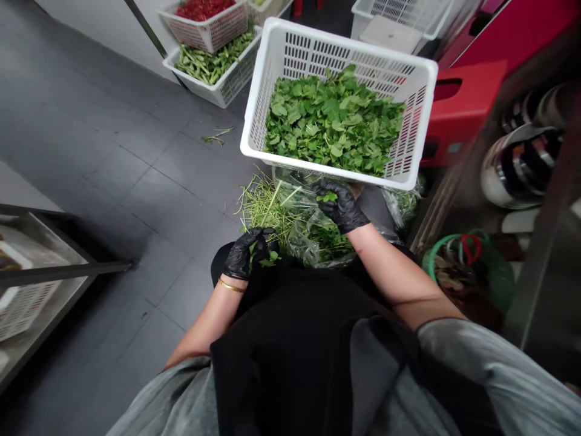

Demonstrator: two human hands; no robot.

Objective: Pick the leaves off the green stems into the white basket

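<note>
My left hand [245,251], in a black glove, is closed around some leafy green stems [271,259] close to my lap. A small bit of green leaves [327,197] is held in the fingers of my gloved right hand [338,206], just below the near rim of a white plastic basket [336,168]. Plenty of picked green leaves [331,118] lie in that basket. Between my hands, a clear plastic bag [303,242] holds more of the greens. Loose, thin stems [265,203] are heaped beside the bag, beyond my left hand.
Red stools [467,115] stand right of the basket. Baskets of green vegetables [211,63] and red peppers [200,9] are stacked at the upper left. A green bucket [436,254] sits by my right arm. A metal rack [68,284] is at left. Few stems [218,138] lie on the tiles.
</note>
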